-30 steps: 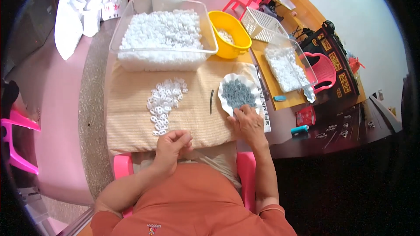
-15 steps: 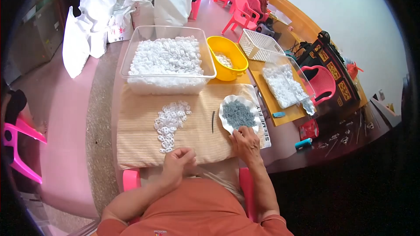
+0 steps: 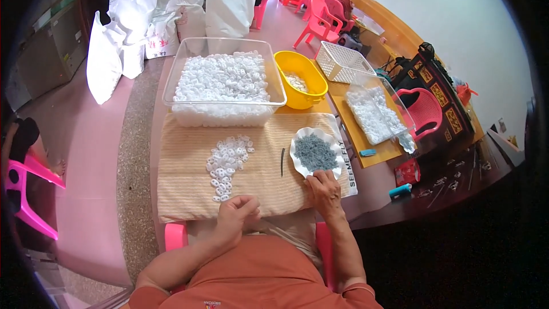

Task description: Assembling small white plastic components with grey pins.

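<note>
Hands work at the near edge of a striped cloth [image 3: 189, 154] spread over the table. The left hand [image 3: 237, 213] is curled into a loose fist at the cloth's front edge; whether it holds anything I cannot tell. Just beyond it, a loose trail of white caps [image 3: 227, 165] runs away across the cloth, its near end close to the knuckles. A thin dark tool [image 3: 282, 162] lies between the caps and a white scalloped dish [image 3: 298, 147] heaped with small grey parts [image 3: 315, 153]. The right hand [image 3: 323, 190] rests at the dish's near rim, fingers bent and touching it, nothing plainly in its grip.

White sacks [image 3: 123, 20] stand at far left on the floor, one with red print. Behind the cloth sits a clear bin [image 3: 171, 83] full of white caps, then a yellow tub [image 3: 300, 79], a white mesh basket [image 3: 342, 62] and a clear tray [image 3: 374, 114] of pale parts. A white strip with dark lettering [image 3: 350, 166] lies along the cloth's right edge. Farther right are a small blue piece [image 3: 367, 153], a red packet [image 3: 406, 172] and a blue cylinder [image 3: 400, 191].
</note>
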